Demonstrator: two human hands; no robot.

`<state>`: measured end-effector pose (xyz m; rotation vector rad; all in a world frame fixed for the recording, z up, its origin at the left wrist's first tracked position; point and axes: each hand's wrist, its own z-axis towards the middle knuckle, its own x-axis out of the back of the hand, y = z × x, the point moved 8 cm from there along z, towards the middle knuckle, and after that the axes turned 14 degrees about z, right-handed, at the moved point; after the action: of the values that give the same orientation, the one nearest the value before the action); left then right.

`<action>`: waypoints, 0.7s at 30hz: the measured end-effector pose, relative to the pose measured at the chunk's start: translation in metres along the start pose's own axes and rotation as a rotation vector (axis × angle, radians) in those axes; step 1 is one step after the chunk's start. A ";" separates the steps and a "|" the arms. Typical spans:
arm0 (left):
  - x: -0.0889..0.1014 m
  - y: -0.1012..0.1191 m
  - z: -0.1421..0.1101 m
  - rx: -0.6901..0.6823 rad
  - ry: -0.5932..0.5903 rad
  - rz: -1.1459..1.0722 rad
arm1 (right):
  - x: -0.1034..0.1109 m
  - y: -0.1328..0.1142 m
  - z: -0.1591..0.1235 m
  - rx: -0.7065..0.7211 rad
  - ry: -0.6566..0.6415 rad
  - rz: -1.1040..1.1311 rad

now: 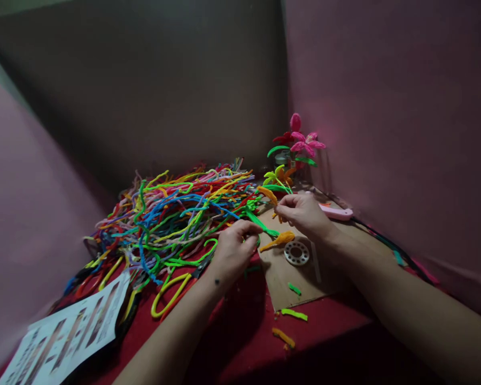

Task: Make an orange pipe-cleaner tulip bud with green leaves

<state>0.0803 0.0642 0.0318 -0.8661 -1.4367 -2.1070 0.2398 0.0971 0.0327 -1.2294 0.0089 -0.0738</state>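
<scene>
My right hand is closed in a pinch on an orange pipe cleaner petal, raised above the brown board. To its left, my left hand has thumb and fingers pressed together at a green pipe cleaner piece. Below the hands, a second orange petal, rounded with a thin tail, rests on the board. Beside it sits a white disc with holes. Small cut bits, green, yellow-green and orange, lie near the board's front edge.
A large heap of multicoloured pipe cleaners covers the left. Yellow-handled scissors and a printed sheet lie before it on the red cloth. Behind stand pipe cleaner flowers. A pink-handled tool lies by the right wall.
</scene>
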 end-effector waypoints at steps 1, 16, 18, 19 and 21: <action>-0.008 0.009 0.002 -0.083 -0.019 0.156 | 0.001 -0.001 0.001 0.025 0.010 -0.067; -0.043 0.021 0.008 -0.128 -0.088 0.400 | 0.002 0.013 0.013 -0.019 -0.079 -0.576; -0.037 0.008 0.011 0.047 -0.151 0.102 | 0.003 0.017 0.014 -0.043 -0.096 -0.589; -0.037 0.001 0.011 0.140 -0.197 -0.036 | 0.002 0.019 0.014 -0.061 -0.109 -0.596; -0.037 -0.009 0.008 0.281 -0.275 -0.239 | 0.001 0.025 0.015 -0.106 -0.144 -0.619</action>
<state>0.1018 0.0750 0.0017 -0.9368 -2.0112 -1.9340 0.2432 0.1191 0.0143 -1.3044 -0.5005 -0.5278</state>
